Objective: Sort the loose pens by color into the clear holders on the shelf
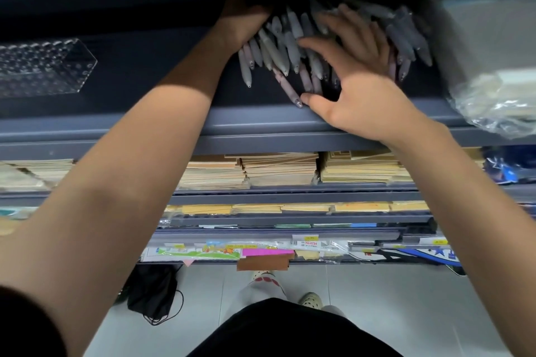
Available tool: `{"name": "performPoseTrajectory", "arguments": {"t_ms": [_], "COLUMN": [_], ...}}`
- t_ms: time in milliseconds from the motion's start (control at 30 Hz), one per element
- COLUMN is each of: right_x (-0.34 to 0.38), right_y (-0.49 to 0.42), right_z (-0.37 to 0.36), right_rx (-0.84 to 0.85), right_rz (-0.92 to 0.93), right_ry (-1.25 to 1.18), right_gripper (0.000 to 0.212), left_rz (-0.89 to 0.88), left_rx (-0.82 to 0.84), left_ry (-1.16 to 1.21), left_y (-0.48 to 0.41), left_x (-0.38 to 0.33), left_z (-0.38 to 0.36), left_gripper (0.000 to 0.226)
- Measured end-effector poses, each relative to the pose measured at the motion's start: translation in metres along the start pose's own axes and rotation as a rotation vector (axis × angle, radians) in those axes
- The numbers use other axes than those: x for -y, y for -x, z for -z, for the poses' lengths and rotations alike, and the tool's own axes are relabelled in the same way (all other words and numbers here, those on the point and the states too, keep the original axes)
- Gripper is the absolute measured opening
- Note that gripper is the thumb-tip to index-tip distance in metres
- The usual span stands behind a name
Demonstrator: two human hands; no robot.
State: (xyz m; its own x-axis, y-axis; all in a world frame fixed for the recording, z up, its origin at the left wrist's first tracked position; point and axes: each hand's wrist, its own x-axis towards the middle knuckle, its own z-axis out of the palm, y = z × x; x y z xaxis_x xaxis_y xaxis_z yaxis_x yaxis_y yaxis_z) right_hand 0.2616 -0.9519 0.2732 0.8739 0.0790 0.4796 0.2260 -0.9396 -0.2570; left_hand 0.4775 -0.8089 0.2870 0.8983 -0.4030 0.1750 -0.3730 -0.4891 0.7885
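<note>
A heap of loose pens (pixel 285 52) with frosted grey, whitish and pinkish barrels lies on the dark shelf (pixel 261 122), tips pointing toward me. My right hand (pixel 356 66) rests on top of the heap with its fingers spread and straight, the thumb touching a pinkish pen (pixel 288 89) at the front. My left hand (pixel 240 24) reaches into the shadow at the heap's back left and lies against the pens; its fingers are hidden. One clear holder (pixel 43 66) with a grid of holes stands far left on the same shelf, apart from both hands.
A crinkled plastic bag of paper goods (pixel 493 81) fills the shelf's right end, close to the pens. Lower shelves hold stacks of tan envelopes (pixel 278 168) and coloured paper. A black bag (pixel 152 290) lies on the tiled floor by my feet.
</note>
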Motion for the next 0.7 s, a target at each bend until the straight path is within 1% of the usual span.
{"name": "performPoseTrajectory", "arguments": {"t_ms": [33,67,133,233,333,433,500,567,700], "right_x": [0.0,0.0,0.0,0.001,0.001,0.003,0.005,0.007,0.012], "right_y": [0.0,0.0,0.0,0.0,-0.002,-0.007,-0.011,-0.017,-0.024], "right_z": [0.0,0.001,0.001,0.002,0.0,-0.004,-0.007,-0.01,-0.014], "right_rx": [0.003,0.007,0.012,0.033,0.023,-0.039,-0.05,-0.046,-0.037], "right_rz": [0.004,0.008,0.008,0.008,-0.01,-0.074,-0.113,-0.146,-0.206], "right_ry": [-0.005,-0.006,-0.006,-0.005,0.012,0.066,0.099,0.123,0.189], "right_gripper": [0.069,0.069,0.072,0.076,0.08,0.087,0.091,0.093,0.095], "left_rz": [-0.055,-0.094,-0.117,-0.083,-0.095,-0.089,-0.105,-0.132,-0.127], "left_rx": [0.005,-0.012,-0.025,-0.062,-0.11,-0.064,-0.042,-0.044,-0.051], "left_ry": [-0.022,-0.035,-0.033,-0.016,0.029,-0.05,-0.101,-0.096,-0.042], "left_y": [-0.002,-0.002,-0.003,-0.005,-0.004,-0.002,-0.001,0.001,0.006], "left_x": [0.0,-0.001,0.002,0.005,0.006,0.004,0.002,0.0,-0.001], "left_z": [0.0,0.0,0.0,0.001,0.004,0.003,0.001,0.001,0.003], "left_gripper": [0.017,0.017,0.023,0.019,0.022,0.02,0.025,0.027,0.023]}}
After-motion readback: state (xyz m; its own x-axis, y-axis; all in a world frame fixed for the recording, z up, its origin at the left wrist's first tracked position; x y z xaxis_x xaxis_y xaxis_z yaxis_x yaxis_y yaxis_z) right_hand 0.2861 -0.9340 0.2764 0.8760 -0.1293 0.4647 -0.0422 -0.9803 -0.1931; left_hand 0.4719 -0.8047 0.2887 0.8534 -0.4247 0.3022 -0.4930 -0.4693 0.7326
